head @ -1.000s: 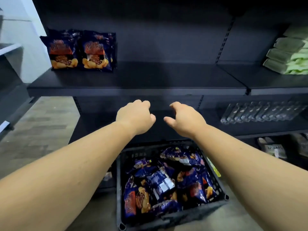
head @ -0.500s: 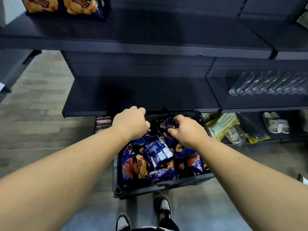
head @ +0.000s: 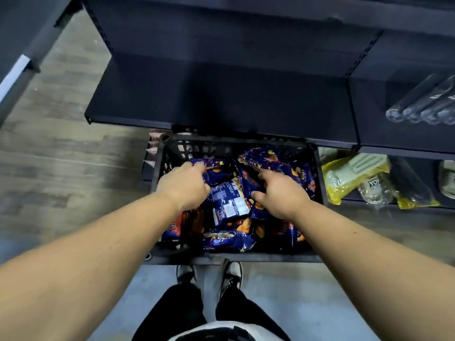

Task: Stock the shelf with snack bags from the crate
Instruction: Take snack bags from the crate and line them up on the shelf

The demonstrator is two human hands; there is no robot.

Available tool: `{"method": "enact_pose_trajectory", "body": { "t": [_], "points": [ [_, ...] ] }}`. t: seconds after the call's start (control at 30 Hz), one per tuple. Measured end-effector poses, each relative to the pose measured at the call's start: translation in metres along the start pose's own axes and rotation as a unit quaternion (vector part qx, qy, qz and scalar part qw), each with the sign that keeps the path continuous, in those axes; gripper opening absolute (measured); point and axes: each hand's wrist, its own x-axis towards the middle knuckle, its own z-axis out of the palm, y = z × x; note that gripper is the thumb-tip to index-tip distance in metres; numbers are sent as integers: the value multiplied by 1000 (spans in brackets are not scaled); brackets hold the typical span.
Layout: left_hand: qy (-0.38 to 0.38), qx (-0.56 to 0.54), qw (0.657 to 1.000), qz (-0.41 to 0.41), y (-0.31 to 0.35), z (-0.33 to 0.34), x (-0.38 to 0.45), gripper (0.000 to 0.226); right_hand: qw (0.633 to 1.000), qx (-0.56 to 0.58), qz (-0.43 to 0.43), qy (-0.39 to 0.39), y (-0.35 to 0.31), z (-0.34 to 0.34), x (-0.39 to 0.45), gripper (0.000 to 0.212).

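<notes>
A black plastic crate (head: 162,153) stands on the floor below me, filled with several dark blue snack bags (head: 229,203). My left hand (head: 183,185) reaches into the crate's left side, and its fingers curl round the top edge of a blue snack bag (head: 216,168). My right hand (head: 278,190) is in the right side, with fingers and thumb closing on another blue bag (head: 278,158). Above and behind the crate juts a black shelf (head: 221,94) with a bare board.
To the right, a lower shelf holds yellow packaged goods (head: 344,178), and the shelf above it carries clear wrapped tubes (head: 423,107). Wooden flooring (head: 61,156) lies left of the crate. My shoes (head: 231,274) stand just in front of the crate.
Both hands have dropped from shelf height down into the crate and closed on bags. The view has tilted down, so the stocked upper shelf is out of sight.
</notes>
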Motion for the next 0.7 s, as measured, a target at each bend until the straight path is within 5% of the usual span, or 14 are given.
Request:
{"method": "enact_pose_trajectory", "body": {
  "t": [0.43, 0.7],
  "points": [
    [-91, -31, 994, -53, -34, 79, 28, 47, 975, -171, -93, -109, -17, 87, 47, 81],
    [-91, -40, 994, -47, -39, 103, 44, 51, 968, -199, -55, -145, -19, 131, 71, 93]
  ]
}}
